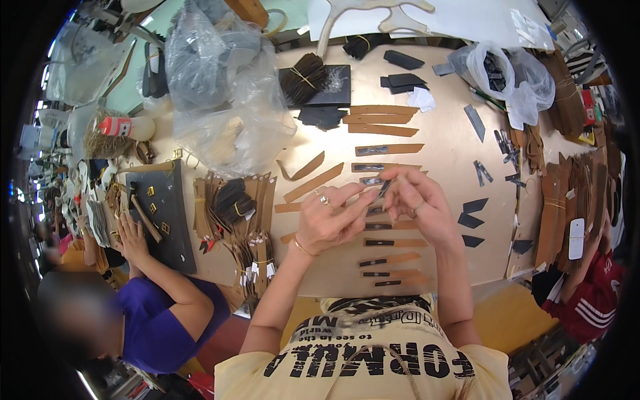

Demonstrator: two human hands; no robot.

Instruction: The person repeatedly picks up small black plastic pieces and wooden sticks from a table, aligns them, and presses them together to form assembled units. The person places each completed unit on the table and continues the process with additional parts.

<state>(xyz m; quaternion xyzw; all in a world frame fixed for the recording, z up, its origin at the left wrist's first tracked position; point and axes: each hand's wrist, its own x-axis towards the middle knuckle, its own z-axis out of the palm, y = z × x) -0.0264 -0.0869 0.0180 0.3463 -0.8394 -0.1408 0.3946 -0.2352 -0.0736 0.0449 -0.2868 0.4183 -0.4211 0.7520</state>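
Observation:
Over the middle of the table, my left hand and my right hand meet fingertip to fingertip. A small dark strip shows between them, pinched by my right fingers. My left thumb and index finger are closed right beside it; what they grip is too small to make out. Below and around the hands runs a column of brown leather straps, several bearing a dark patch near the left end. Some of these patches have a shiny surface, like the strap just beyond my hands. My fingers partly cover the middle straps.
Plain brown straps lie to the left, beside bundled straps. Black pieces are scattered on the right. Plastic bags stand at the far left. A co-worker in purple sits at left; another person's red sleeve is at right.

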